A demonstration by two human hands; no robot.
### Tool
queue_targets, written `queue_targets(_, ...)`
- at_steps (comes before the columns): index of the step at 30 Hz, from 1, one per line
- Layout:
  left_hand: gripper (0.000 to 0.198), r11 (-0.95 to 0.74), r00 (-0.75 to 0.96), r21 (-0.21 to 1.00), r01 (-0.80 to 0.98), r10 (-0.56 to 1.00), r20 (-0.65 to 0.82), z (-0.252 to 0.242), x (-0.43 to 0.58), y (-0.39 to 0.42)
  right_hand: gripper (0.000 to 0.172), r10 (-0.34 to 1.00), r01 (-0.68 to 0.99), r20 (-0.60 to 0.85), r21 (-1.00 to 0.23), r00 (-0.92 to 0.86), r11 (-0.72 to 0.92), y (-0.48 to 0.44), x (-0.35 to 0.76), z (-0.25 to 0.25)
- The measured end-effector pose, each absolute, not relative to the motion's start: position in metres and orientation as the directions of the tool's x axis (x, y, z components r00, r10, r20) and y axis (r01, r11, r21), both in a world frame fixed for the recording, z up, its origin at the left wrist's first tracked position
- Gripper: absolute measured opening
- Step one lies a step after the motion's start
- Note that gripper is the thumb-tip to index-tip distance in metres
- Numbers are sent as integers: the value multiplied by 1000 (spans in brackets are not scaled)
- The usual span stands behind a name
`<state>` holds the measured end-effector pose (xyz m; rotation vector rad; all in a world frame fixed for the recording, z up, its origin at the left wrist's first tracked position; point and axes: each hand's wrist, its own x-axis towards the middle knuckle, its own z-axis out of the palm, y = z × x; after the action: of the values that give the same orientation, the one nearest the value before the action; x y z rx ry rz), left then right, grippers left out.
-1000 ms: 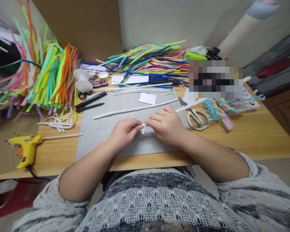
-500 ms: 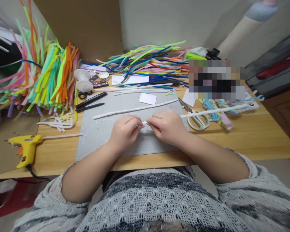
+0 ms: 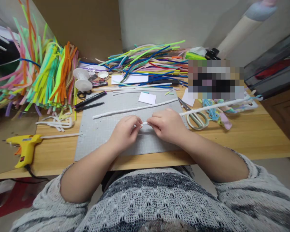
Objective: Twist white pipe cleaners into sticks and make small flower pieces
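My left hand [image 3: 124,131] and my right hand [image 3: 168,125] meet over the grey cutting mat [image 3: 99,135], both pinched on the near end of a long white pipe cleaner [image 3: 215,105]. Its free length runs from my right fingers out to the right, above the scissors [image 3: 195,118]. The end between my fingertips looks bent over. A second white pipe cleaner [image 3: 132,109] lies flat on the mat just beyond my hands.
Heaps of coloured pipe cleaners [image 3: 50,77] fill the left and the back [image 3: 149,62] of the wooden desk. A yellow glue gun [image 3: 24,148] lies at the front left. Black markers [image 3: 89,101], a white card [image 3: 147,98] and short white pieces [image 3: 55,122] lie around the mat.
The downward-bent tip seen a second ago is now tucked between my fingertips. The pipe cleaner's long free end has swung out to the right and a little up.
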<state>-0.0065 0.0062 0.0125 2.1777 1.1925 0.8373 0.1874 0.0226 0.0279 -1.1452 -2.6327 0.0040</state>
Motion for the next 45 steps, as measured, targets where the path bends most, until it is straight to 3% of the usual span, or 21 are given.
queue_targets(3, 8, -325, 326, 821, 468, 928, 182, 12, -7, 8, 19, 637, 663, 297, -19, -711, 749, 24, 188, 29)
queue_targets(6, 13, 34, 276, 988, 154, 958, -76, 12, -10, 12, 24, 522, 585, 368, 78, -770, 808, 24, 191, 31)
queue_targets(8, 17, 305, 370, 950, -59, 891, -263, 15, -12, 15, 24, 434, 523, 412, 130, -801, 842, 24, 195, 32)
queue_targets(10, 18, 510, 511, 850, -132, 770, -382, 19, -15, 16, 23, 360, 469, 435, 172, -825, 866, 22, 200, 33)
queue_targets(14, 21, 660, 649, 740, -128, 620, -441, 24, -16, 14, 24, 295, 435, 450, 247, -843, 866, 20, 206, 35)
queue_targets(17, 24, 596, 634, 783, -179, 678, -371, 24, -14, 12, 24, 298, 463, 501, 245, -813, 852, 22, 206, 35)
queue_targets(20, 26, 438, 534, 873, -217, 802, -269, 21, -11, 11, 21, 317, 505, 620, 150, -717, 850, 24, 204, 32)
queue_targets(22, 26, 263, 413, 938, -226, 898, -153, 20, -9, 10, 13, 369, 523, 711, -2, -598, 852, 23, 201, 30)
queue_targets(24, 23, 56, 284, 981, -184, 959, -2, 18, -8, 9, 13, 516, 485, 735, -289, -439, 825, 21, 196, 28)
queue_targets(25, 21, -53, 230, 989, -136, 970, 84, 17, -8, 9, 20, 632, 434, 684, -476, -364, 765, 21, 193, 27)
queue_targets(27, 15, -261, 166, 965, 9, 952, 256, 14, -7, 7, 25, 858, 251, 419, -833, -297, 493, 21, 185, 25)
queue_targets(29, 10, -443, 173, 875, 198, 894, 413, 10, -7, 6, 24, 930, 27, 95, -993, -355, 112, 23, 177, 22)
queue_targets(32, 8, -609, 262, 658, 443, 790, 554, 2, -6, 6, 33, 902, -208, -127, -951, -413, -230, 26, 169, 17)
queue_targets(36, 7, -662, 356, 490, 567, 733, 580, -5, -4, 7, 31, 927, -332, -160, -901, -340, -278, 27, 164, 9)
queue_targets(40, 6, -614, 339, 556, 560, 783, 522, -2, -4, 7, 30, 938, -310, -150, -917, -311, -249, 29, 165, 3)
queue_targets(45, 6, -478, 276, 713, 513, 878, 390, 6, -6, 7, 25, 957, -143, -63, -984, -284, -107, 29, 166, 3)
